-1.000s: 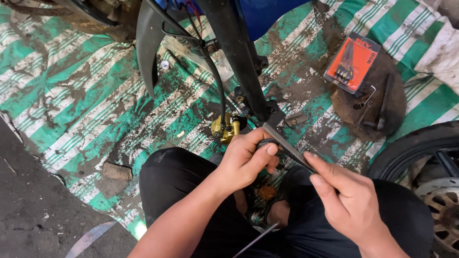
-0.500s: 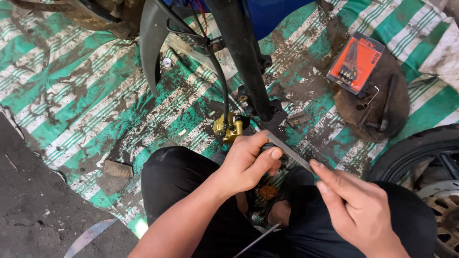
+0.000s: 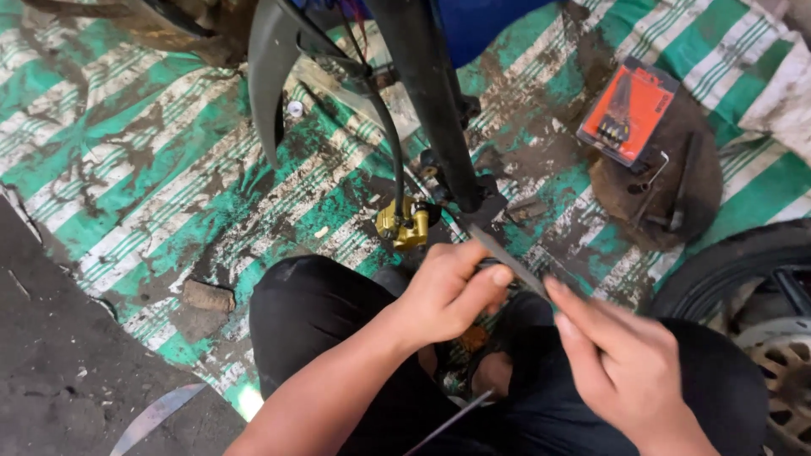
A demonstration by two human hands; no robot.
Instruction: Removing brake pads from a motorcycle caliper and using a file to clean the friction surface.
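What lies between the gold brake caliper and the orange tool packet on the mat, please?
In the head view, the black fork leg stands between the gold brake caliper and the orange tool packet.

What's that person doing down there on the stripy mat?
A person sits on a dirty green-and-white mat and works at the bottom of a black fork leg. The right hand holds a flat metal file that slants up to the leg's lower end. The left hand pinches something small against the file; what it is cannot be made out. A gold brake caliper hangs on its hose beside the leg. An orange tool case lies to the right, and a tyre shows at the edge.
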